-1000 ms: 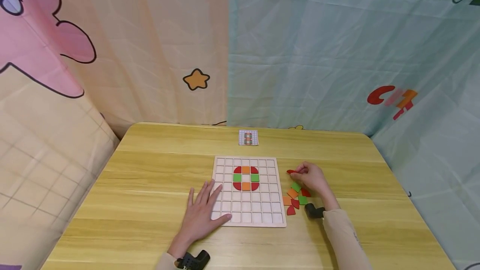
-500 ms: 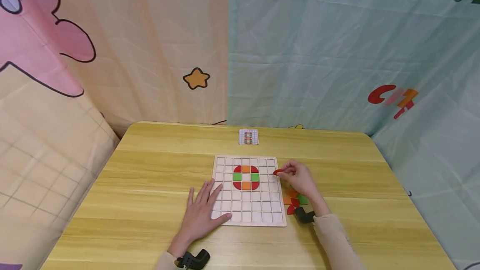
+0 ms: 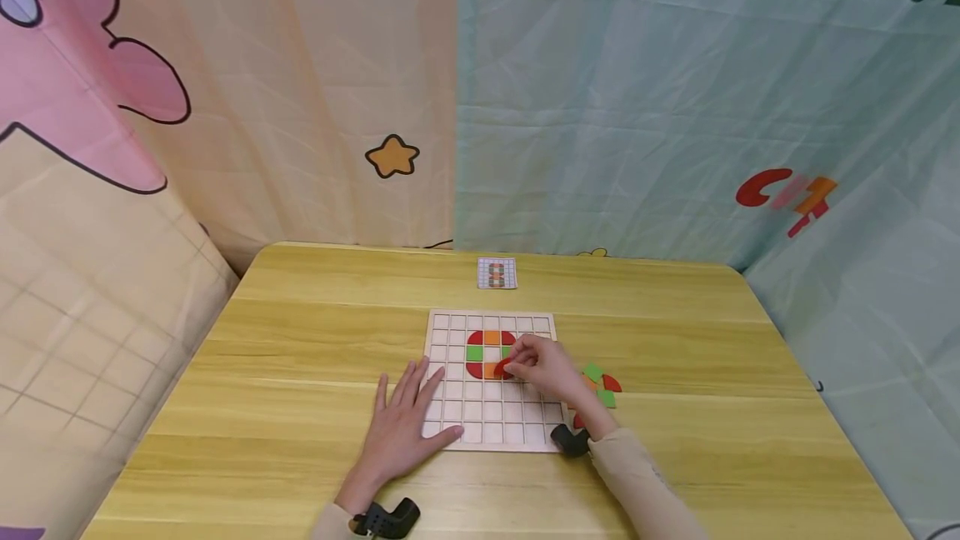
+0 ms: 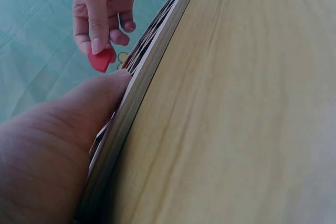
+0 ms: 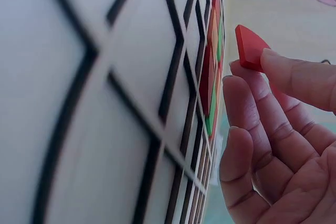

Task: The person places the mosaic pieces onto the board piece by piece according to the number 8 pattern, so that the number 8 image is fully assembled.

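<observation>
A white grid board [image 3: 495,427] lies on the wooden table, with red, orange and green tiles set in a ring in its upper middle. My right hand [image 3: 546,367] is over the board beside that ring. Between its thumb and forefinger it pinches a red quarter-round tile [image 5: 250,48], held clear of the board in the right wrist view. My left hand [image 3: 405,423] lies flat with fingers spread, resting on the board's left edge. In the left wrist view the left thumb [image 4: 100,98] lies along the board's edge.
Loose tiles, such as a green tile [image 3: 606,398] and a red tile [image 3: 612,383], lie right of the board, partly hidden by the right forearm. A small pattern card [image 3: 497,273] lies beyond the board. Printed curtains hang behind the table.
My right hand has carried the red tile leftward from beside the loose tiles to above the ring on the board. The left hand has stayed put.
</observation>
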